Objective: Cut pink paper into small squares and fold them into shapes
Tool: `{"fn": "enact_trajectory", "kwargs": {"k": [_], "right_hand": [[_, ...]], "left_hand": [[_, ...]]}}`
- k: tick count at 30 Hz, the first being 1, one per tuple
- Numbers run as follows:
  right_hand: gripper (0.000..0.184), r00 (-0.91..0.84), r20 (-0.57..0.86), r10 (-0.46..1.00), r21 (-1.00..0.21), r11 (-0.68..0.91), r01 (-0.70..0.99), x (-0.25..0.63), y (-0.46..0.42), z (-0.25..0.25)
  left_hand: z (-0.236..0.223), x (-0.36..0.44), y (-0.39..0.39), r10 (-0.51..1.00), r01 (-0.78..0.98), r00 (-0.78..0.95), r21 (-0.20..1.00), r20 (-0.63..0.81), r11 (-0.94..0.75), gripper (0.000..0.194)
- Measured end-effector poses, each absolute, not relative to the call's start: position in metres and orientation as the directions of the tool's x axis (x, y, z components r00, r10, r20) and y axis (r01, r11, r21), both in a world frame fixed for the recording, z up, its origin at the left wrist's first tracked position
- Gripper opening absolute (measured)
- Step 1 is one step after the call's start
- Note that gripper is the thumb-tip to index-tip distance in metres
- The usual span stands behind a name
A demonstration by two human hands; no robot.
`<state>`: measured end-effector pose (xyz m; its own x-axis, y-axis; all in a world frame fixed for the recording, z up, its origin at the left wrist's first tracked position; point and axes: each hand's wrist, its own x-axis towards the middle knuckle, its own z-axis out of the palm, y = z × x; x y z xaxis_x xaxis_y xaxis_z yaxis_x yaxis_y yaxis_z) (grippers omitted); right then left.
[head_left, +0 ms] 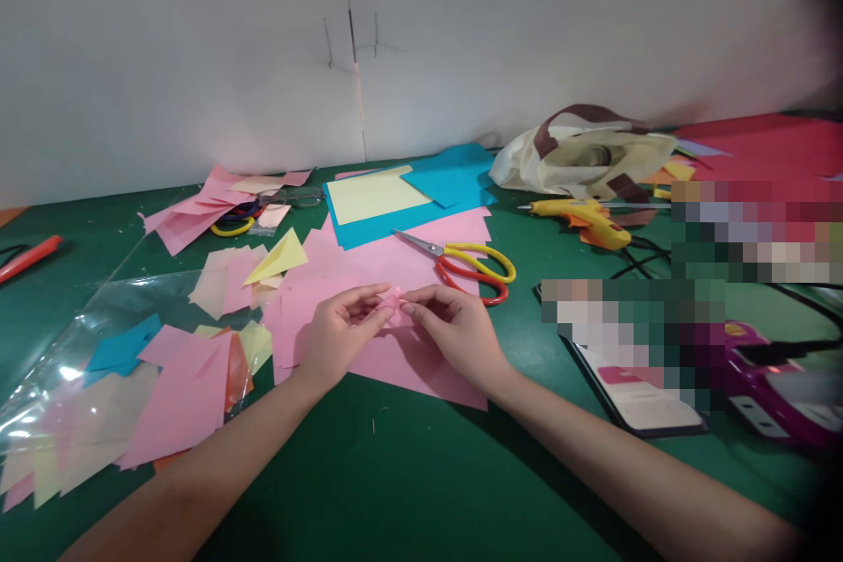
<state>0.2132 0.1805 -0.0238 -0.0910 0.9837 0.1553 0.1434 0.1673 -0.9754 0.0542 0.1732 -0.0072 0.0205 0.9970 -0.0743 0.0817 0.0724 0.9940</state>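
Between both hands is a small folded piece of pink paper (pixel 396 300), pinched at its two sides. My left hand (pixel 346 325) is closed on its left side, with thumb and fingertips pressed together. My right hand (pixel 454 325) grips the right side the same way. The exact folds are too small to make out. Beneath the hands lie larger pink sheets (pixel 421 369) on the green table (pixel 329 492). Just beyond my right hand rest scissors (pixel 454 256) with one yellow and one red handle, blades pointing to the upper left.
A clear plastic bag (pixel 72 369) with paper scraps lies at left. Blue sheets (pixel 454 171) are stacked at the back. A cloth bag (pixel 527 160), a yellow glue gun (pixel 586 218), a phone (pixel 652 399) and a magenta device (pixel 783 408) with cables occupy the right.
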Motion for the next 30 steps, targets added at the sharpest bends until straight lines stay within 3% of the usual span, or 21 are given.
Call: {"fn": "enact_trajectory", "kwargs": {"k": [7,16,24,30], "right_hand": [[0.015,-0.093,0.167,0.982,-0.974,0.179,0.141,0.2126,0.1798,-0.0239],[0.021,-0.121,0.137,0.983,-0.989,0.142,0.034,0.2115,0.1776,-0.0231],[0.021,-0.127,0.131,0.983,-0.991,0.131,-0.004,0.2110,0.1769,-0.0226],[0.018,-0.174,0.224,0.959,-0.970,0.237,0.061,0.2111,0.1752,-0.0180]], "left_hand": [[-0.0091,0.0534,0.1739,0.997,0.169,0.080,0.985,0.016,-0.030,0.022],[-0.0110,0.0512,0.1730,0.995,0.118,0.078,0.992,-0.056,0.046,0.018],[-0.0077,0.0510,0.1737,0.996,0.235,0.086,0.971,0.030,-0.049,0.015],[-0.0034,0.0486,0.1759,0.995,0.256,0.022,0.962,0.097,-0.099,0.017]]}}
